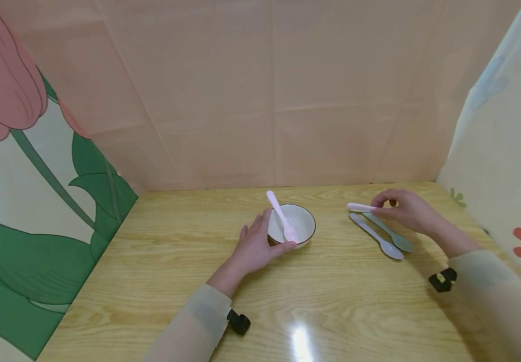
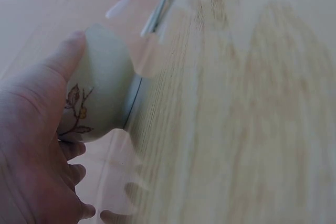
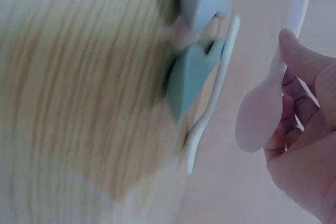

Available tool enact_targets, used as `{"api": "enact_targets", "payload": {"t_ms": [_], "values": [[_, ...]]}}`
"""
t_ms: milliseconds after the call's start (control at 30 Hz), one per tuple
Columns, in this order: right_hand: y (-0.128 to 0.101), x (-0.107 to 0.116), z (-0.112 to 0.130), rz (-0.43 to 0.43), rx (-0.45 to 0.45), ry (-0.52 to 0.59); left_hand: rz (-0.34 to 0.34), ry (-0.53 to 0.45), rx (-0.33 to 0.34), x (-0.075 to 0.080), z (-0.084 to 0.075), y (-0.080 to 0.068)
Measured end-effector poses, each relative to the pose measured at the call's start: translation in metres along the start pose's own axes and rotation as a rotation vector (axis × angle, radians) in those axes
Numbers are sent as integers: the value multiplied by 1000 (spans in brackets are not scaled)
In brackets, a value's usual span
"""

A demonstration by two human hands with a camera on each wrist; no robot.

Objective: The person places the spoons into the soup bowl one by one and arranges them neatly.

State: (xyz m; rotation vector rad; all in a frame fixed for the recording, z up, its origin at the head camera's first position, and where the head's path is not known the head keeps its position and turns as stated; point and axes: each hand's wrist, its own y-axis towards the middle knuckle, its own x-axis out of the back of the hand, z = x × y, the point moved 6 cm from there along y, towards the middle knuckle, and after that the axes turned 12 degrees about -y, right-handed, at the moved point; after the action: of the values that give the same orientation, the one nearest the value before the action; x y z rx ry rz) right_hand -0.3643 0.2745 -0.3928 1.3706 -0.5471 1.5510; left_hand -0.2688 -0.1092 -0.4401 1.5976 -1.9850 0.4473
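A person's left hand (image 1: 253, 246) cups the near side of a small white bowl (image 1: 297, 221) at the middle of the wooden worktop (image 1: 152, 281), thumb and fingers curved against its wall, a pink spoon (image 1: 282, 223) leaning inside with its handle tipped toward the far edge. Toward the worktop's right side, a lilac spoon (image 1: 376, 236) and a grey-green spoon (image 1: 389, 232) lie just beside each other. Just beyond them, the right hand (image 1: 407, 208) pinches a pale pink spoon (image 1: 360, 207) between thumb and fingertips, lifted clear of the wood.
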Motion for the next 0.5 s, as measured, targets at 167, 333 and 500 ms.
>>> {"api": "enact_targets", "payload": {"t_ms": [167,333,500], "values": [[3,1,13,-1,-53,24,3,3,5,0,1,-1],[7,0,23,-4,-102,87,-1,-1,-4,0,1,0],[10,-1,31,-8,-140,145,-5,-2,-7,-1,1,1]]}}
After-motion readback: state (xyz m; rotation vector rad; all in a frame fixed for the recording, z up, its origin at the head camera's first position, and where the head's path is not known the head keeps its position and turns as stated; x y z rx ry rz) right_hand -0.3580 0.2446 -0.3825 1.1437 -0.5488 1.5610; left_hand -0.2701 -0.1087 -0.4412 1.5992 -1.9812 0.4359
